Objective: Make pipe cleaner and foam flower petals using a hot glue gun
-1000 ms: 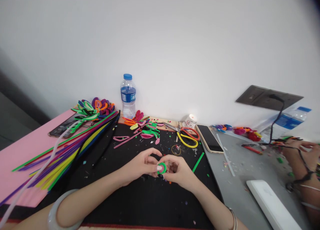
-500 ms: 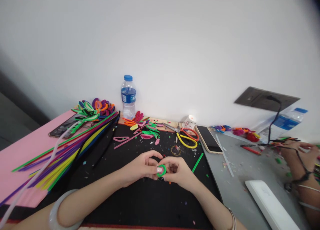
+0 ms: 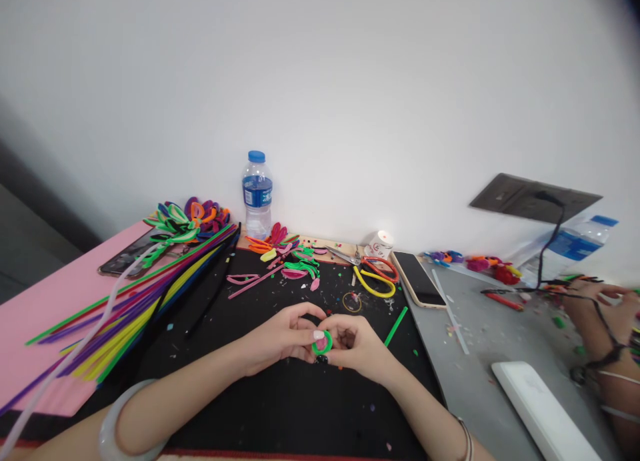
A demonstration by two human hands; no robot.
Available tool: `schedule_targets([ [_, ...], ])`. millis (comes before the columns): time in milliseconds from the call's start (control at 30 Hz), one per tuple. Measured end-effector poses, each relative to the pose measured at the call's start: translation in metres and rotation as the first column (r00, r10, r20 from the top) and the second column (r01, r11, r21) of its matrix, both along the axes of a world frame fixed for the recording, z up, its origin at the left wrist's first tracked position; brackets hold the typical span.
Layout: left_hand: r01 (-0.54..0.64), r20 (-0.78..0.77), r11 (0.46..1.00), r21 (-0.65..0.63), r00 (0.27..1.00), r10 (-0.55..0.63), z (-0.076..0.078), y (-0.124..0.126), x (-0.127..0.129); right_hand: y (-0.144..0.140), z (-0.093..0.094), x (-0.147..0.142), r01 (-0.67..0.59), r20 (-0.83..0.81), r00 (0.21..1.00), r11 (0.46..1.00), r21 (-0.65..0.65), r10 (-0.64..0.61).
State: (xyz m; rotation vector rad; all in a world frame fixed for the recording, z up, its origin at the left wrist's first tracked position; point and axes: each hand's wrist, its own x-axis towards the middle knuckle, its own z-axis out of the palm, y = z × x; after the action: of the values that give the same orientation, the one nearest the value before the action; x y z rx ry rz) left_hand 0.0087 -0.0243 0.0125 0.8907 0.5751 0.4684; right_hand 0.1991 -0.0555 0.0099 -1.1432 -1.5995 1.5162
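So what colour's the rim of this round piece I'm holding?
The rim is green; head view shows it.

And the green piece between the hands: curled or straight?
Curled: the green piece forms a ring around a pink centre, held by the left hand and right hand. Whether its ends meet, I cannot tell.

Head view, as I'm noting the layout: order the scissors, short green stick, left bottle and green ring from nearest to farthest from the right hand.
1. Green ring: held between left hand and right hand.
2. Short green stick: on the mat, just to the right.
3. Scissors: farther back, slightly right.
4. Left bottle: back left, farthest.
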Motion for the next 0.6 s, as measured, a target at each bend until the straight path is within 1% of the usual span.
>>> schedule_targets([
  [200, 0.009, 0.002, 1.0, 0.008, 1.0, -0.009, -0.0016, 0.0004, -0.0001, -0.0015, 0.0012, -0.0008, 0.001, 0.014, 1.0, 1.0, 0.003, -0.001],
  [600, -0.018, -0.033, 0.999, 0.044, 0.999, 0.02, 0.0001, 0.0001, 0.0013, -0.0005, -0.0006, -0.0031, 0.028, 0.054, 0.998, 1.0, -0.006, -0.028],
])
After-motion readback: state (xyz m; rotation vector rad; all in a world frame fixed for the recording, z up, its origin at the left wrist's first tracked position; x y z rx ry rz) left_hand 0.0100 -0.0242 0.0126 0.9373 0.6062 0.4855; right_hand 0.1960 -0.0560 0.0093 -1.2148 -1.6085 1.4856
